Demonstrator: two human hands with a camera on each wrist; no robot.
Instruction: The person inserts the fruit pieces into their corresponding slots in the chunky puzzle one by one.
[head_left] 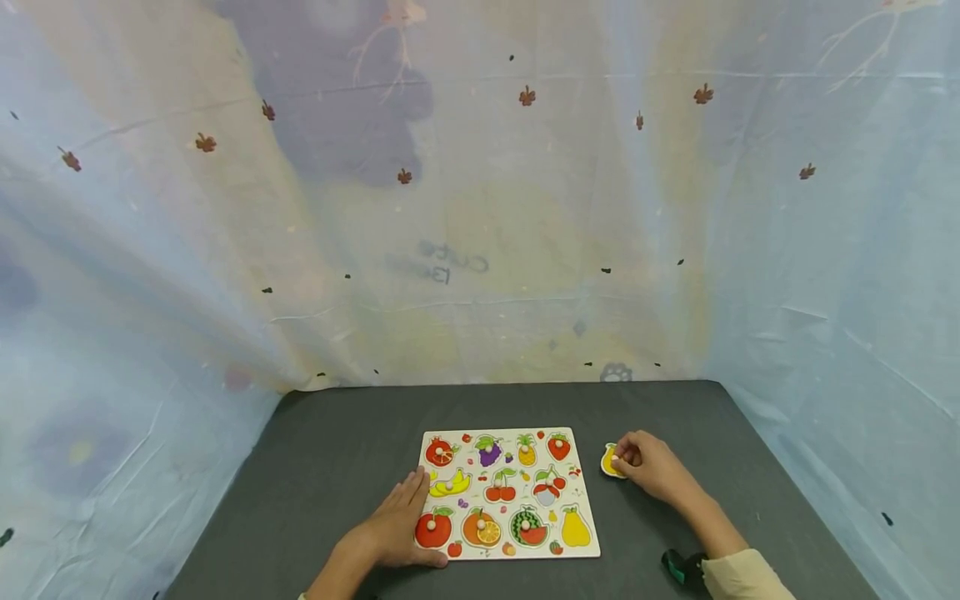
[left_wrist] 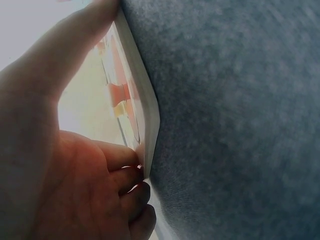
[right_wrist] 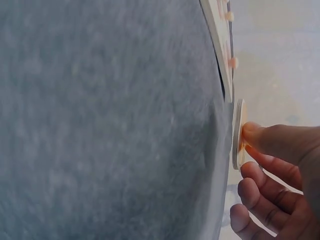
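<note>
A white fruit puzzle board (head_left: pixel 510 493) lies on the dark cloth, with knobbed fruit pieces such as the watermelon (head_left: pixel 528 527) and orange (head_left: pixel 481 527). At its lower left corner my left hand (head_left: pixel 393 518) rests with fingers straight along the left side and thumb at the near edge. The left wrist view shows the fingertips (left_wrist: pixel 131 175) touching the board's rim. Right of the board, my right hand (head_left: pixel 654 465) pinches a yellow pear puzzle piece (head_left: pixel 609 463) between thumb and finger. That piece (right_wrist: pixel 238 142) stands edge-on in the right wrist view, close to the cloth. A yellow pear picture (head_left: pixel 576 528) without a visible knob is at the board's lower right.
A dark grey cloth (head_left: pixel 337 450) covers the table. Pale patterned curtains (head_left: pixel 480 208) hang behind and at both sides. A black strap with a green patch (head_left: pixel 678 569) is by the right wrist.
</note>
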